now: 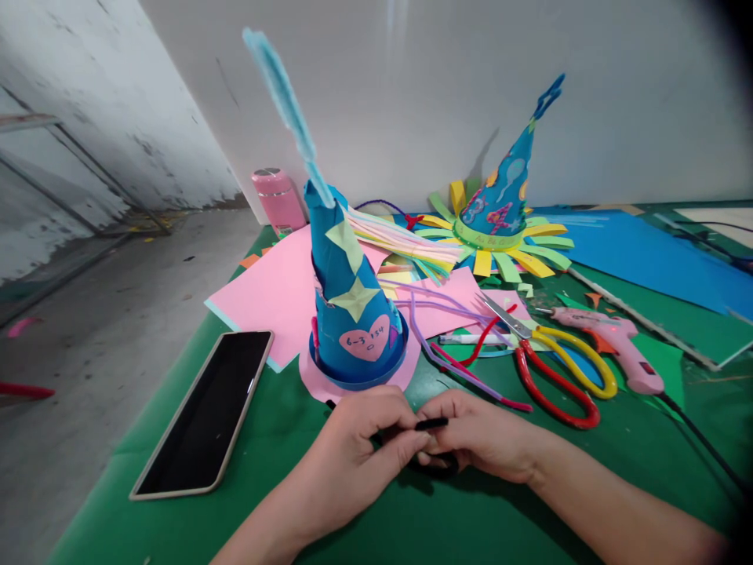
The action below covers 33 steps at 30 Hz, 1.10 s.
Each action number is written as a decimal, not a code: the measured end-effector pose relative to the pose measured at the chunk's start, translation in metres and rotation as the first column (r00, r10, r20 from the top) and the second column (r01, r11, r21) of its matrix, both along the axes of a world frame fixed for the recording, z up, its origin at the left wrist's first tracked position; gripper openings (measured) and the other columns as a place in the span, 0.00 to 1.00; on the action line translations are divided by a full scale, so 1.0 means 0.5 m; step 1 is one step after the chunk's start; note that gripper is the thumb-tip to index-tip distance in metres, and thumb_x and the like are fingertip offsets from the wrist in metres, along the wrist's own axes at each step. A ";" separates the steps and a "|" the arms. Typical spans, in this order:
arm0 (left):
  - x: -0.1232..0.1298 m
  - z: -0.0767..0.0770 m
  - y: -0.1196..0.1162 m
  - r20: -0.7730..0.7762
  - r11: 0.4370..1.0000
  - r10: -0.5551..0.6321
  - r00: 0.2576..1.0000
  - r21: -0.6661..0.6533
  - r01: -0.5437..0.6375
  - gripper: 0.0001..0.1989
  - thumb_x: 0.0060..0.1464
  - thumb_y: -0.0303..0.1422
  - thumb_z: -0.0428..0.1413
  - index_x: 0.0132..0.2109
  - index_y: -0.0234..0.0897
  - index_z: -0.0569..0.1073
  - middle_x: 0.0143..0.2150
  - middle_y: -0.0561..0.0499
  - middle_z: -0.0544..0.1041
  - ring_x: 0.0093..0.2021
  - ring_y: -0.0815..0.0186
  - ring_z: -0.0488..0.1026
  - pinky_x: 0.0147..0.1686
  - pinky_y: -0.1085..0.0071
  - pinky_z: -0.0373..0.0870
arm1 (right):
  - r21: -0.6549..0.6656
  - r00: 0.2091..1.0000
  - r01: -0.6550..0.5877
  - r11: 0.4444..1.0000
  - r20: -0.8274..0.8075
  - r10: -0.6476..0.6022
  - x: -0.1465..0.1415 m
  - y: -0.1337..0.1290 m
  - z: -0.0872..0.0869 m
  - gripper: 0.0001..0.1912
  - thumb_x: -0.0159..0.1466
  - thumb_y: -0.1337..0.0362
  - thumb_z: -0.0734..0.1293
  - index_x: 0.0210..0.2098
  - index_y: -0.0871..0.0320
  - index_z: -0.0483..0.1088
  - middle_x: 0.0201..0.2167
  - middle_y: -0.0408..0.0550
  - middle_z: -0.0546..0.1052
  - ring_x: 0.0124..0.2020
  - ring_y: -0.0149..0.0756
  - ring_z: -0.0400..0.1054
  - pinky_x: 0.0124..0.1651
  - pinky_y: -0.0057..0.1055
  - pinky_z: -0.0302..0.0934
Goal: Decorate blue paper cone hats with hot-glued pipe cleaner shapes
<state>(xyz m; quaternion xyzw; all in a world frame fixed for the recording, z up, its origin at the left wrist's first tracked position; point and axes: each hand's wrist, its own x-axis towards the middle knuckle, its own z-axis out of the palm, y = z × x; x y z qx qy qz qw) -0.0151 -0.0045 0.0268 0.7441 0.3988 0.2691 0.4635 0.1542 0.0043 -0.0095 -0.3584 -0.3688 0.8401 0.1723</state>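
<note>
Close together at the front of the table, my left hand point(370, 443) and my right hand point(471, 431) both have their fingers closed on a black pipe cleaner point(432, 424). Part of it curls below the right fingers, and the rest is hidden by my hands. Just beyond them stands a blue paper cone hat point(347, 298) on a pink brim, with pale stars, a pink heart with writing, and a light blue fuzzy stem point(288, 102) rising from its tip. Apart from my hands, to the left, lies a phone point(205, 416) with a dark screen.
Red-and-yellow scissors point(556, 353) and a pink glue gun point(617, 337) with a cord lie right. Loose pipe cleaners point(438, 349) are scattered nearby. Behind are a second cone hat point(500, 188), pink paper point(264, 302), blue sheets point(652, 259) and a pink bottle point(279, 200).
</note>
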 end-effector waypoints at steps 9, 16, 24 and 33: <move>0.008 -0.009 0.003 0.059 0.953 0.197 0.979 -0.245 -0.177 0.11 0.50 0.32 0.50 0.22 0.34 0.63 0.21 0.56 0.62 0.25 0.72 0.62 0.25 0.76 0.58 | 0.113 0.998 0.018 0.993 0.061 -0.025 0.010 0.006 0.016 0.11 0.52 0.61 0.65 0.24 0.64 0.69 0.20 0.43 0.69 0.18 0.20 0.55 0.18 0.19 0.43; 0.013 -0.016 0.005 0.077 0.922 0.197 0.977 -0.354 -0.158 0.11 0.50 0.34 0.50 0.23 0.33 0.64 0.21 0.56 0.63 0.23 0.73 0.58 0.22 0.76 0.54 | 0.317 0.978 0.054 0.947 0.175 -0.115 0.007 0.004 0.033 0.08 0.53 0.64 0.64 0.22 0.63 0.67 0.19 0.40 0.68 0.20 0.21 0.56 0.21 0.19 0.46; 0.017 -0.013 0.004 0.056 0.926 0.206 0.977 -0.335 -0.176 0.12 0.49 0.32 0.49 0.21 0.34 0.60 0.19 0.57 0.58 0.22 0.73 0.55 0.22 0.75 0.52 | 0.407 0.977 0.081 0.910 0.147 -0.153 0.001 0.006 0.040 0.08 0.53 0.65 0.63 0.21 0.62 0.65 0.17 0.38 0.64 0.21 0.23 0.55 0.24 0.22 0.49; 0.014 -0.029 0.007 0.025 0.935 0.172 0.985 -0.319 -0.155 0.13 0.49 0.31 0.48 0.20 0.36 0.56 0.18 0.58 0.54 0.21 0.74 0.51 0.21 0.75 0.48 | 0.557 0.960 0.011 0.830 0.226 -0.164 0.001 -0.001 0.024 0.08 0.54 0.66 0.63 0.20 0.62 0.63 0.17 0.38 0.60 0.20 0.24 0.51 0.22 0.22 0.46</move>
